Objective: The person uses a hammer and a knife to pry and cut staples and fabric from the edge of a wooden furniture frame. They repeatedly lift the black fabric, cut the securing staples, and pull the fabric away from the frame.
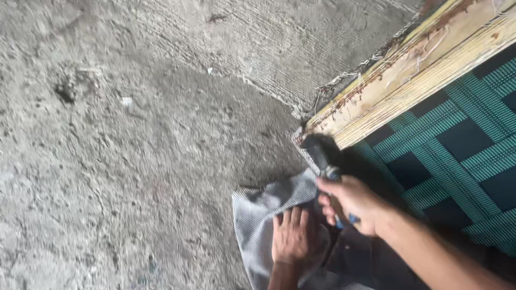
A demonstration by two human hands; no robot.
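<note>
Wrapped tight around the blue and black handle of a power tool (329,173), my right hand (352,203) holds it with all the fingers curled shut. My left hand (291,236) is not holding anything. It lies flat and open, fingers together, pressing down on a grey cloth with a fine woven grid (263,215).

I count two hands, one tool, one cloth and one wooden frame.

The tool has a dark, round front end that looks blurry, so I cannot tell its exact shape. That end points up at the corner of the long frame of pale yellow wood (408,70). It sits just beside the corner, and I cannot tell if it touches. The wood looks rough and scratched, with loose threads and frayed bits hanging off its edge.

Next to the frame, on the right, is a fabric with green and dark blue squares (457,139). It has thin stripes and looks stretched flat. My right arm crosses over it.

The grey cloth is soft and crumpled, and it lies on the rough grey concrete floor (123,161). The floor is bumpy and dusty, with little pits and one darker patch near the frame. The cloth is right below the tool, under my left hand.
</note>
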